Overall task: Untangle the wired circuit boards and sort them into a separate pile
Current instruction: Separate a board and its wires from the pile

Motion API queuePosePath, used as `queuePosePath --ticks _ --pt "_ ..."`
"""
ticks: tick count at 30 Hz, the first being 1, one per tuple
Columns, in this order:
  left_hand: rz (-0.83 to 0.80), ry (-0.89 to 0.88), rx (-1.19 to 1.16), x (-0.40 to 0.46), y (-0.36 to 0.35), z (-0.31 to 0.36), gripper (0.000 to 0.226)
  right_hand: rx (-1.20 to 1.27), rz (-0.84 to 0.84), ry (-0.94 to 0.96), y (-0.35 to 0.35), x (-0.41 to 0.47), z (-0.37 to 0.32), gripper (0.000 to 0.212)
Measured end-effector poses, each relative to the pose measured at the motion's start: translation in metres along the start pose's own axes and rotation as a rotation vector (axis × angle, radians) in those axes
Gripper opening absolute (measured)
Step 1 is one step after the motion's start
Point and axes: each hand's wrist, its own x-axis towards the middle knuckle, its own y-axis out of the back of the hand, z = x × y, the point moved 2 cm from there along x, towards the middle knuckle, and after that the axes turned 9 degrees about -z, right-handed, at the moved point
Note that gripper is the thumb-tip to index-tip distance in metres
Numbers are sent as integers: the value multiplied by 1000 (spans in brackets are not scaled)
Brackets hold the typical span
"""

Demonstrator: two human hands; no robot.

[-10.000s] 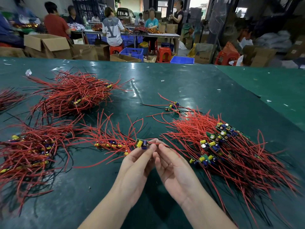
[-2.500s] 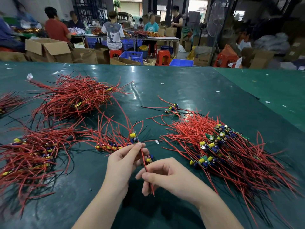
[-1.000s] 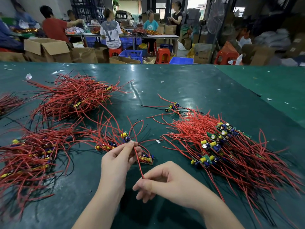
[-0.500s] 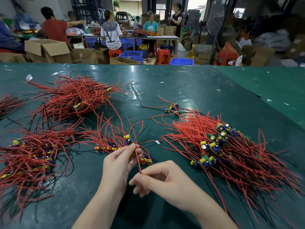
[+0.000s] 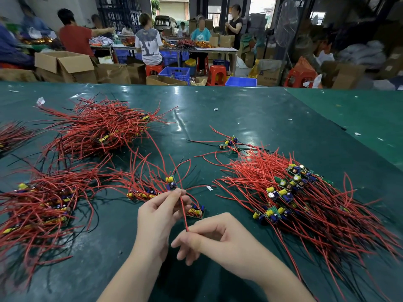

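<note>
Both hands pinch one red wire [image 5: 183,211], left hand [image 5: 160,211] above and right hand [image 5: 214,237] below, seemingly tensioning it to free a circuit board [image 5: 197,212] just beyond the fingers.

This is a small factory or assembly workshop. A wide green-covered worktable [image 5: 250,118] carries heaps of red-wired circuit boards [image 5: 305,192]. Beyond the worktable's far edge, other workers [image 5: 148,44] sit on red plastic stools [image 5: 216,74] at a long bench [image 5: 196,49] piled with similar parts. Open cardboard boxes [image 5: 63,64] and blue plastic crates [image 5: 175,74] stand on the floor between bench and worktable.
</note>
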Motion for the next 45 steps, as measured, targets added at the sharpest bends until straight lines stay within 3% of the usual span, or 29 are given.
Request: queuePosePath --ticks 5,12,15,18,22,28,32,38,42,45 --pt "22 176 -76 2 0 1 22 108 37 94 8 -2 -7 20" --pt "-140 362 108 -4 -1 1 37 12 68 206 15 -9 -12 22" --pt "-221 425 21 -6 -5 1 37 21 24 239 16 -10 -12 25" --pt "-196 418 -207 -5 -10 6 39 37 2 228 19 -11 -14 22" --pt "-126 426 -502 0 -5 17 22 32 38 200 31 -13 -12 23" --pt "-54 309 -431 4 0 18 21 141 139 203 49 -13 -6 25" --pt "-33 248 -405 6 9 21 22 57 185 42 57 -15 -3 29" --pt "-25 130 -186 9 13 19 23 -225 -91 -187 52 -18 3 26" --pt "-80 159 -52 8 11 17 24 -249 -250 -294 51 -23 3 26" --pt "-131 189 -27 8 10 18 26 -245 -266 -299 55 -25 3 25"
